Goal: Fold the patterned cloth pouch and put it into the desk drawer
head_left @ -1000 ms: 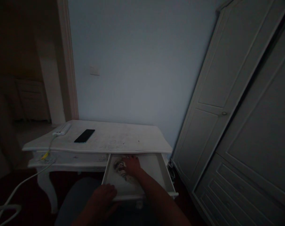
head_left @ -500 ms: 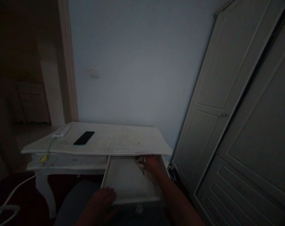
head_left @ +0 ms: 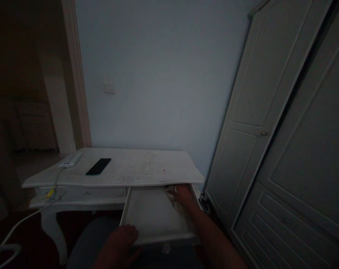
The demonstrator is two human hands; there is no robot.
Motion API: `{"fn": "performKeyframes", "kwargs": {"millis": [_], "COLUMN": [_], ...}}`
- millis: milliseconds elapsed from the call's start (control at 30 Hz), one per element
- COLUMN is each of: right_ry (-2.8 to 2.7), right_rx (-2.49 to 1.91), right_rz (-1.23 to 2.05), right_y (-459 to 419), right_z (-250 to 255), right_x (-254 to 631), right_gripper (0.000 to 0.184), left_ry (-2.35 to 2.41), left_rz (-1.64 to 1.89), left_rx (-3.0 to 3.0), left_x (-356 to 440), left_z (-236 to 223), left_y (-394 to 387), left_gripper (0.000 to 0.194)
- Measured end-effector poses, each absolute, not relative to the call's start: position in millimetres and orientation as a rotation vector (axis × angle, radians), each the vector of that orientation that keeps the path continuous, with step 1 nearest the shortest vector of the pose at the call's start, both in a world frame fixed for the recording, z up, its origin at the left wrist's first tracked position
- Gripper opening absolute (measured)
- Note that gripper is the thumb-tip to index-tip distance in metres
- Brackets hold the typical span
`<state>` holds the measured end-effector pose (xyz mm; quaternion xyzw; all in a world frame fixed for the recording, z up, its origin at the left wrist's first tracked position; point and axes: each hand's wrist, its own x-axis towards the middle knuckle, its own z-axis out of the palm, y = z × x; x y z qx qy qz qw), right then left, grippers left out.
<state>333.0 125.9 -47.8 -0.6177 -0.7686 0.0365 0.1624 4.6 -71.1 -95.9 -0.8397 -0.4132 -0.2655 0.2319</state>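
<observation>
Since a second ago, the cloth point(head_left: 173, 203) and my right hand point(head_left: 183, 194) have crossed the drawer point(head_left: 149, 215) to its far right. At lower centre-left, my left hand point(head_left: 123, 236) lies over the front edge; beyond, my right covers the cloth (dim feed: I can't tell if either's fingers grip). Probably wiping, next needing even pressure into the corner.

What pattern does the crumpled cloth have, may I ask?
The crumpled cloth has dark, irregular markings on pale; head view.

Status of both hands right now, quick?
Left hand: at the open drawer's front left corner; whether it grips can't be told.
Right hand: on the patterned cloth inside; open or closed can't be told.
</observation>
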Motion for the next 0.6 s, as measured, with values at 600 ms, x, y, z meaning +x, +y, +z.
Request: {"fn": "performKeyframes", "kwargs": {"millis": [600], "right_ry": [-2.168], "right_rx": [-1.819], "right_rz": [0.117], "right_y": [118.7], "right_z": [-46.5], "right_x": [329.2], "right_gripper": [0.060], "left_ry": [-1.122], "left_rz": [-0.736], "left_rx": [-2.358], "left_x": [5.1], "left_z": [-92.4], "left_y": [-71.1], "left_gripper": [0.029]}}
